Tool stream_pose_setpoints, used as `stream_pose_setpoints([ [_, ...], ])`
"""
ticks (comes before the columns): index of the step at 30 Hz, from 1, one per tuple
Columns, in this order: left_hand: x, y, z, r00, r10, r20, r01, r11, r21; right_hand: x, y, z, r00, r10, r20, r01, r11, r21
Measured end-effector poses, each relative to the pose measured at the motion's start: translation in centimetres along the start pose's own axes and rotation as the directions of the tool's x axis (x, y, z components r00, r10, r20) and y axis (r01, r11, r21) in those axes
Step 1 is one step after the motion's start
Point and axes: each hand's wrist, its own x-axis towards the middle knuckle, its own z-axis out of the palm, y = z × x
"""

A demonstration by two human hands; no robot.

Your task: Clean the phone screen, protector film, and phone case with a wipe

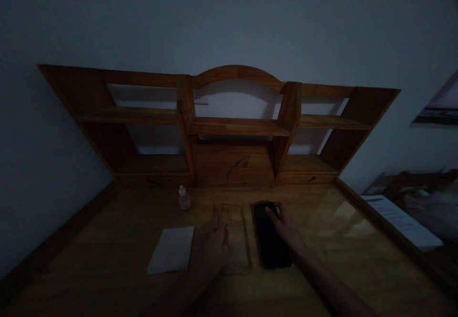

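A black smartphone point(272, 240) is at the right of the desk's middle, its dark face up. My right hand point(285, 224) grips its upper right edge, thumb across the front and fingers at the side. Left of it lies a clear phone case point(236, 245), see-through with a faintly yellowish rim. My left hand point(214, 243) is at the case's left edge, blurred, its fingers stretched forward and the thumb a little apart. Left of that hand lies a folded white cloth or tissue point(171, 250). Behind the cloth, a small white-capped bottle point(184, 198) stands upright.
The wooden desk point(118, 240) has a shelf unit point(238, 127) with open compartments along its back, against the wall. A raised edge point(390, 233) bounds the right side, with white printed paper point(402, 221) beyond it. The room is dim.
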Motion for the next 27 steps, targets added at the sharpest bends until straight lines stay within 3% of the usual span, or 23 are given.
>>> stream_pose_setpoints([
  [3,0.4,-1.2,0.4,0.998,0.067,-0.012,-0.056,0.908,0.416,0.1,-0.1,0.1,0.999,-0.036,0.016,0.038,0.995,-0.093],
  [6,0.7,-2.0,0.9,0.993,0.115,-0.002,-0.093,0.814,0.573,0.0,-0.2,0.2,0.998,-0.061,0.035,0.067,0.977,-0.201],
  [15,0.8,-1.8,0.9,0.995,0.099,0.015,-0.083,0.736,0.671,-0.8,-0.5,0.6,0.998,-0.068,-0.003,0.053,0.801,-0.596],
  [17,0.8,-1.7,1.0,0.997,0.071,0.027,-0.070,0.729,0.681,-1.0,-0.6,0.8,0.997,-0.073,0.005,0.055,0.706,-0.706],
  [20,0.7,-1.8,1.3,0.999,0.047,0.025,-0.051,0.700,0.712,-1.3,-0.9,1.1,0.994,-0.104,0.046,0.090,0.473,-0.877],
  [22,0.7,-1.9,1.5,0.997,0.072,0.012,-0.058,0.682,0.729,-1.5,-1.0,1.3,0.990,-0.131,0.059,0.104,0.371,-0.923],
  [27,0.7,-2.1,1.7,0.996,0.094,-0.001,-0.063,0.675,0.735,-1.5,-1.0,1.5,0.983,-0.174,0.056,0.111,0.325,-0.939],
])
